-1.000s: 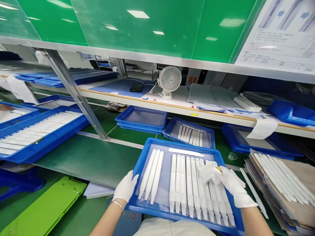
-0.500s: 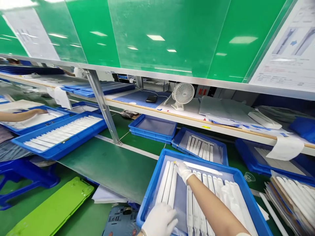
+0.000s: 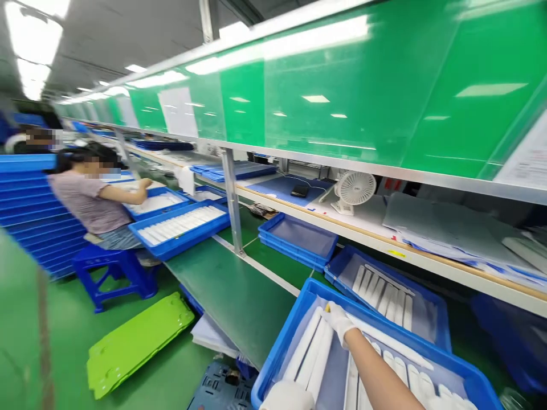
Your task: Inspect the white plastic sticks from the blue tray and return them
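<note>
A blue tray, lined with a translucent sheet, holds rows of long white strips. My right hand, in a white glove, is closed at the far end of one long white strip on the tray's left side. A small yellow spot shows at its fingertips. My left hand, also gloved, is over the near ends of the left-hand strips, cut off by the bottom edge. Its fingers are hidden, so I cannot tell its grip. Another strip lies crosswise along the tray's far side, behind my right wrist.
A second tray of strips is behind mine, with stacked blue trays farther left. A white fan stands on the shelf. Left are a green bench, a green panel and a person seated on a blue stool.
The view has swung left and up, bringing the seated person into sight. My right hand stays at the strip's far end. My left hand now sits lower in view, mostly cut off.
</note>
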Demonstrator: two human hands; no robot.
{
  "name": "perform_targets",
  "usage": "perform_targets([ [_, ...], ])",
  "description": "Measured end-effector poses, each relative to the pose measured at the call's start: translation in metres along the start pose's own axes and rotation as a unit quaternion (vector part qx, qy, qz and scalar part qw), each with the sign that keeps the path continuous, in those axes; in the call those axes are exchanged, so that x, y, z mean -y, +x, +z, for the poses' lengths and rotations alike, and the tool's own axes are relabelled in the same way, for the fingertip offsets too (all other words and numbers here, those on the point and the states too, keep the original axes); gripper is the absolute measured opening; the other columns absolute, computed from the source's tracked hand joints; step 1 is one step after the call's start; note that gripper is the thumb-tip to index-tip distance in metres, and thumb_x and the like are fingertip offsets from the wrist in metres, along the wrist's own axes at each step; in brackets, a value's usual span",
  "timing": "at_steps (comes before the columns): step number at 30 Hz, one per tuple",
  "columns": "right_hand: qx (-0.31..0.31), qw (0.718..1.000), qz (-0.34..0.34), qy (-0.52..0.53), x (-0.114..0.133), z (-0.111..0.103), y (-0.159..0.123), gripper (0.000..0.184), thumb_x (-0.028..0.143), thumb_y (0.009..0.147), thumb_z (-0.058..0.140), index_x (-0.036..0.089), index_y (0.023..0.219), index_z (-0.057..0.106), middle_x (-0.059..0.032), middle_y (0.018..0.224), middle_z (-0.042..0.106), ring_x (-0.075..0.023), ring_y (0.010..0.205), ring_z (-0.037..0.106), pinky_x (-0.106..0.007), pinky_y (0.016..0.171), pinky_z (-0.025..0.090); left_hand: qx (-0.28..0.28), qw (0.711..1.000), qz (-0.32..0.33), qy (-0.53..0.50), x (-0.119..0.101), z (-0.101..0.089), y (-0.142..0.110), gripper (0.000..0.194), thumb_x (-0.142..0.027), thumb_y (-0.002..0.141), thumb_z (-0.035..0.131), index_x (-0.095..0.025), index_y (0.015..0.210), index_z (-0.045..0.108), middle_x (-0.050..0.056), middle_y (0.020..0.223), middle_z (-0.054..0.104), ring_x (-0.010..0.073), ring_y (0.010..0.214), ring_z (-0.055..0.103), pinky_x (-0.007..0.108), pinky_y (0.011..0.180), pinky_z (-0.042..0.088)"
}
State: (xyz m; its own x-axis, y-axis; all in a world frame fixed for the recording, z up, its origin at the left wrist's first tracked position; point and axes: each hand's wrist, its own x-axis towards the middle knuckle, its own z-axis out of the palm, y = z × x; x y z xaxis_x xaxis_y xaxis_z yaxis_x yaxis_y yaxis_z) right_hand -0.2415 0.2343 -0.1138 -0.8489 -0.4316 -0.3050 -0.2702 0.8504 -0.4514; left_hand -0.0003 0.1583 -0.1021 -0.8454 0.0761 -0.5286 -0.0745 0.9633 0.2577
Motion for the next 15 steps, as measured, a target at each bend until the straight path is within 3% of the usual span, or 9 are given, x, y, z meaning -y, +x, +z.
perform_targets([
  [1, 0.000, 1.000, -0.003, 0.000, -0.002, -0.004, -0.002, 0.027, 0.034, 0.099, 0.056, 0.007, 0.105, 0.053, -0.0148, 0.106, 0.055, -0.0174, 0.085, 0.045, -0.029, 0.083, 0.033, 0.004, 1.000, -0.015, 0.006, 0.000, 0.002, 0.005, 0.040, -0.012, 0.090, 0.048, -0.005, 0.120, 0.073, 0.024, 0.105, 0.066, 0.0440, 0.103, 0.063, 0.060, 0.084, 0.050],
  [5, 0.036, 0.995, -0.068, 0.068, -0.011, -0.023, -0.017, 0.021, 0.029, 0.101, 0.049, 0.009, 0.096, 0.043, -0.0038, 0.088, 0.049, -0.0121, 0.080, 0.043, -0.025, 0.076, 0.034, 0.001, 0.999, -0.042, 0.003, -0.002, -0.001, 0.007, 0.038, -0.014, 0.091, 0.050, -0.007, 0.120, 0.073, 0.022, 0.108, 0.066, 0.0424, 0.104, 0.064, 0.059, 0.082, 0.052],
  [7, 0.038, 0.987, -0.126, 0.094, -0.011, -0.033, -0.032, 0.031, 0.041, 0.098, 0.046, 0.011, 0.092, 0.045, -0.0045, 0.085, 0.049, -0.0151, 0.080, 0.044, -0.030, 0.079, 0.034, -0.015, 0.999, -0.028, -0.001, -0.002, -0.003, -0.002, 0.036, -0.017, 0.091, 0.055, -0.013, 0.120, 0.074, 0.019, 0.109, 0.066, 0.0421, 0.103, 0.064, 0.058, 0.082, 0.052],
  [9, 0.016, 0.974, -0.191, 0.123, -0.005, -0.045, -0.053, 0.055, 0.071, 0.083, 0.035, 0.016, 0.084, 0.039, -0.0077, 0.084, 0.045, -0.0207, 0.082, 0.044, -0.036, 0.080, 0.033, -0.092, 0.995, 0.000, -0.031, 0.001, -0.001, -0.012, 0.031, -0.024, 0.091, 0.059, -0.018, 0.116, 0.076, 0.014, 0.107, 0.069, 0.0382, 0.103, 0.065, 0.055, 0.087, 0.052],
  [10, 0.004, 0.972, -0.194, 0.131, -0.001, -0.052, -0.064, 0.059, 0.077, 0.076, 0.032, 0.018, 0.080, 0.035, -0.0076, 0.082, 0.041, -0.0209, 0.081, 0.041, -0.037, 0.078, 0.031, -0.168, 0.983, 0.018, -0.070, 0.004, 0.001, -0.016, 0.029, -0.031, 0.093, 0.058, -0.020, 0.113, 0.076, 0.011, 0.104, 0.069, 0.0333, 0.102, 0.065, 0.050, 0.089, 0.052],
  [12, -0.018, 0.966, -0.226, 0.123, 0.009, -0.070, -0.087, 0.058, 0.076, 0.081, 0.029, 0.018, 0.078, 0.034, -0.0077, 0.083, 0.042, -0.0204, 0.082, 0.042, -0.036, 0.080, 0.032, -0.362, 0.909, 0.042, -0.200, 0.010, 0.005, -0.023, 0.030, -0.038, 0.092, 0.056, -0.018, 0.107, 0.073, 0.010, 0.102, 0.065, 0.0263, 0.101, 0.061, 0.045, 0.092, 0.049],
  [13, -0.028, 0.965, -0.238, 0.106, 0.014, -0.081, -0.098, 0.058, 0.074, 0.084, 0.026, 0.017, 0.080, 0.038, -0.0086, 0.083, 0.046, -0.0217, 0.082, 0.045, -0.037, 0.079, 0.033, -0.427, 0.867, 0.047, -0.254, 0.012, 0.005, -0.024, 0.039, -0.043, 0.092, 0.055, -0.015, 0.115, 0.070, 0.012, 0.110, 0.063, 0.0247, 0.107, 0.058, 0.044, 0.098, 0.045],
  [14, -0.034, 0.960, -0.256, 0.106, 0.017, -0.094, -0.109, 0.058, 0.071, 0.086, 0.028, 0.015, 0.084, 0.045, -0.0100, 0.086, 0.050, -0.0228, 0.086, 0.048, -0.036, 0.081, 0.034, -0.440, 0.848, 0.045, -0.292, 0.013, 0.003, -0.026, 0.054, -0.044, 0.089, 0.056, -0.008, 0.128, 0.064, 0.016, 0.127, 0.057, 0.0265, 0.123, 0.051, 0.046, 0.111, 0.037],
  [15, -0.067, 0.953, -0.272, 0.112, 0.020, -0.107, -0.118, 0.057, 0.070, 0.089, 0.031, 0.015, 0.083, 0.045, -0.0092, 0.086, 0.050, -0.0214, 0.083, 0.047, -0.035, 0.078, 0.033, -0.404, 0.852, 0.045, -0.330, 0.013, -0.001, -0.026, 0.071, -0.047, 0.085, 0.058, -0.002, 0.141, 0.055, 0.019, 0.142, 0.046, 0.0272, 0.136, 0.041, 0.044, 0.120, 0.026],
])
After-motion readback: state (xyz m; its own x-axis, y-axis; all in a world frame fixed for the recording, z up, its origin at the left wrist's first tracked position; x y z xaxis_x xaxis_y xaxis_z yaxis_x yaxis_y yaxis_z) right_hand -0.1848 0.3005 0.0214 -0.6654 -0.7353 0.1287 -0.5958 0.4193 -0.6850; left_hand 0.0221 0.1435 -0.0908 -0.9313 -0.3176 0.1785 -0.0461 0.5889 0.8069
